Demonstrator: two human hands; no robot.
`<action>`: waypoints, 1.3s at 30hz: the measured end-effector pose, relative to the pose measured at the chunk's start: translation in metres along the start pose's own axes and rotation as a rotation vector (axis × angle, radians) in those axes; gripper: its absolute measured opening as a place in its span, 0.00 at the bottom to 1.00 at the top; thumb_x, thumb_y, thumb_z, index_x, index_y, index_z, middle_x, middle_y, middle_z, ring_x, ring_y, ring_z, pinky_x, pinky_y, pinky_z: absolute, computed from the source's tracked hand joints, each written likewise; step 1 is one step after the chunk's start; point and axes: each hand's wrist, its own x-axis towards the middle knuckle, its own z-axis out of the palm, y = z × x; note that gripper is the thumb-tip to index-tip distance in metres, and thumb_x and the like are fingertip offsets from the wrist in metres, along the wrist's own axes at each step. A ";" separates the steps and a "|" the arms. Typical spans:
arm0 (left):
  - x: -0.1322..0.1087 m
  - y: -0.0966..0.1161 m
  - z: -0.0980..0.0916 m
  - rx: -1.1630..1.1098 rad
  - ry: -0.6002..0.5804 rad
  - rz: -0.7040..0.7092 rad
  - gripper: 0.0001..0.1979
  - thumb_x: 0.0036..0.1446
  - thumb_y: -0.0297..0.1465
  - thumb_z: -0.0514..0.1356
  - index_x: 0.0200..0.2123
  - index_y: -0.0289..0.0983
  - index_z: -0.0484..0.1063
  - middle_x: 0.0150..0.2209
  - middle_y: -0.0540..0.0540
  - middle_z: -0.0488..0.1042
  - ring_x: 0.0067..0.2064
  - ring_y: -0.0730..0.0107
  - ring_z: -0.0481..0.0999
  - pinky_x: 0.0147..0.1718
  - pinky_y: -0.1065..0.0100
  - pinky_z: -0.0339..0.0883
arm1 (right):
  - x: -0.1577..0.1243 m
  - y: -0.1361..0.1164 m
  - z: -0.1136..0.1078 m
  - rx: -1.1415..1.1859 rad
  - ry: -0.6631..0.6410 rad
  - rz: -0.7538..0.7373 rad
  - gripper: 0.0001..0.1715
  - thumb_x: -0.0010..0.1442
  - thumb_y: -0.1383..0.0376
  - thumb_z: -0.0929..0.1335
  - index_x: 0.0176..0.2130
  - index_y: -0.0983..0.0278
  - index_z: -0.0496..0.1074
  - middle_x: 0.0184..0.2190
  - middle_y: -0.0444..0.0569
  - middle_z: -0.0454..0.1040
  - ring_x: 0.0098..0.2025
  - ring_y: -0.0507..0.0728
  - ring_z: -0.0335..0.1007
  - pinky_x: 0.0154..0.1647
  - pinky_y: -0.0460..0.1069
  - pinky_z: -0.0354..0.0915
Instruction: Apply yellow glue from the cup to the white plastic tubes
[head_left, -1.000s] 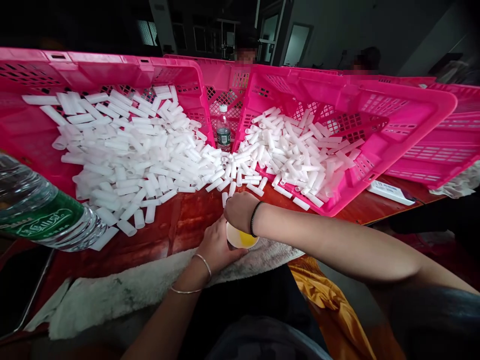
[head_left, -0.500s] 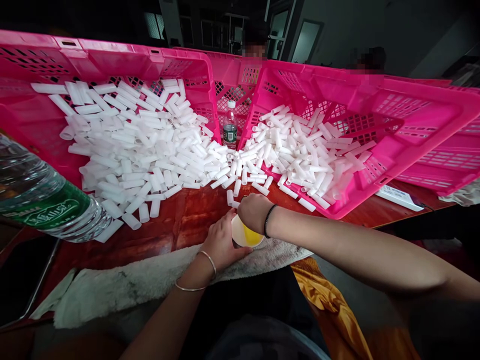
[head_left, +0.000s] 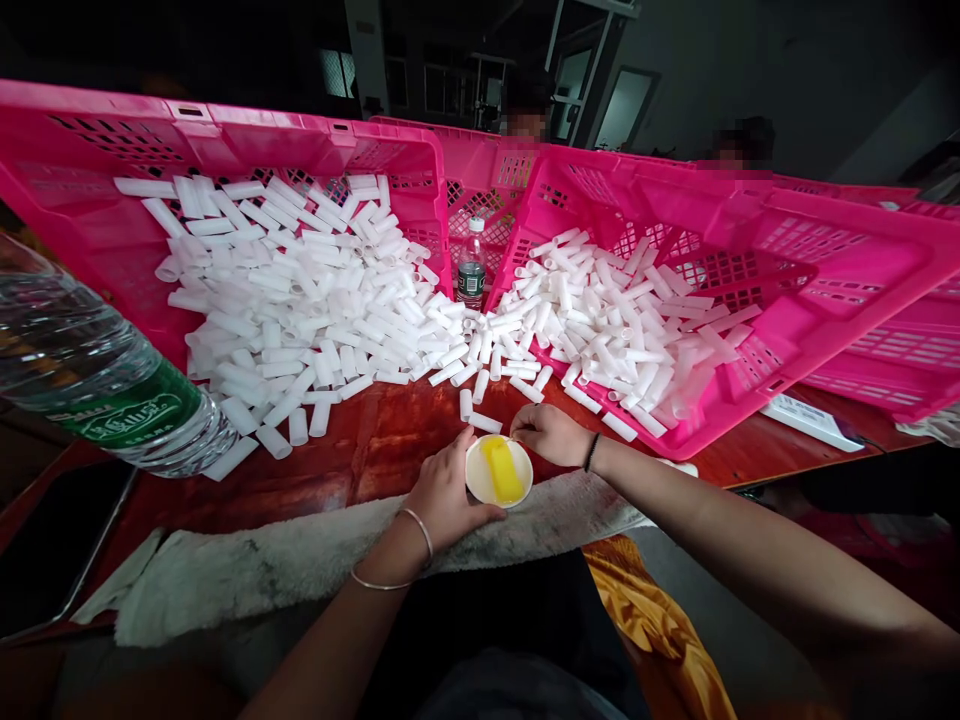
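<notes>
The red desk (head_left: pixel 352 440) carries pink baskets (head_left: pixel 862 245) with white tubes (head_left: pixel 315 310) heaped in and before them. By its near edge, the left hand (head_left: pixel 442 488) grips a small cup (head_left: pixel 478 470), mouth upward, from the left; the right hand (head_left: pixel 551 433) curls beside the far-right rim, its grip unclear. Inside, between both hands, a yellow block (head_left: pixel 502 470) runs lengthwise toward the near edge, slanting right.

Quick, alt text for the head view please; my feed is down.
A left hand holds a small white cup with a yellow block inside, the right hand close by its rim. Beyond, heaped short white tubes spread from two pink crates onto a red table.
</notes>
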 end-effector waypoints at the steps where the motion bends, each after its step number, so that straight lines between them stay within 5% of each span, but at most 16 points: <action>1: 0.000 0.000 0.000 0.000 0.001 -0.001 0.56 0.35 0.44 0.71 0.64 0.38 0.45 0.59 0.35 0.63 0.60 0.43 0.61 0.57 0.47 0.54 | 0.001 0.005 0.002 0.059 0.003 0.004 0.09 0.55 0.71 0.63 0.30 0.66 0.73 0.31 0.49 0.76 0.34 0.54 0.70 0.36 0.47 0.65; 9: 0.000 -0.003 0.003 -0.003 0.007 0.007 0.57 0.34 0.43 0.72 0.64 0.38 0.44 0.60 0.35 0.62 0.61 0.44 0.60 0.58 0.47 0.54 | 0.002 0.033 0.014 0.424 -0.017 0.003 0.14 0.55 0.57 0.65 0.30 0.66 0.71 0.29 0.49 0.75 0.32 0.55 0.70 0.38 0.51 0.66; 17: 0.000 -0.002 0.003 0.031 -0.012 -0.010 0.57 0.34 0.43 0.71 0.64 0.37 0.43 0.61 0.34 0.59 0.61 0.43 0.59 0.58 0.46 0.53 | 0.009 0.036 0.020 0.531 -0.051 -0.097 0.23 0.56 0.48 0.65 0.32 0.66 0.70 0.30 0.48 0.73 0.35 0.54 0.69 0.41 0.51 0.65; 27: -0.001 -0.001 0.000 0.011 -0.013 0.002 0.56 0.35 0.40 0.70 0.64 0.38 0.42 0.60 0.35 0.61 0.60 0.45 0.60 0.58 0.46 0.54 | 0.027 0.025 -0.001 0.259 -0.092 -0.272 0.06 0.56 0.66 0.67 0.30 0.66 0.73 0.30 0.47 0.71 0.34 0.53 0.68 0.40 0.50 0.65; 31: -0.001 -0.001 -0.001 0.019 -0.013 -0.017 0.56 0.36 0.41 0.70 0.64 0.37 0.43 0.60 0.36 0.62 0.60 0.44 0.60 0.58 0.46 0.54 | 0.025 0.028 -0.014 0.141 -0.097 -0.304 0.07 0.57 0.70 0.65 0.31 0.66 0.73 0.30 0.47 0.72 0.34 0.53 0.69 0.40 0.49 0.65; 36: -0.001 -0.001 0.000 0.020 0.000 -0.002 0.56 0.35 0.40 0.70 0.64 0.37 0.44 0.59 0.36 0.63 0.60 0.44 0.61 0.58 0.47 0.55 | 0.002 0.030 -0.037 0.011 -0.017 -0.284 0.09 0.59 0.71 0.62 0.33 0.65 0.72 0.31 0.48 0.72 0.34 0.55 0.67 0.40 0.51 0.64; 39: 0.000 -0.002 0.002 0.018 0.019 0.011 0.56 0.35 0.40 0.70 0.64 0.38 0.44 0.59 0.36 0.62 0.60 0.44 0.61 0.58 0.47 0.55 | -0.033 0.009 -0.045 -0.147 0.080 -0.315 0.10 0.60 0.71 0.61 0.34 0.65 0.72 0.31 0.49 0.71 0.34 0.55 0.66 0.38 0.51 0.63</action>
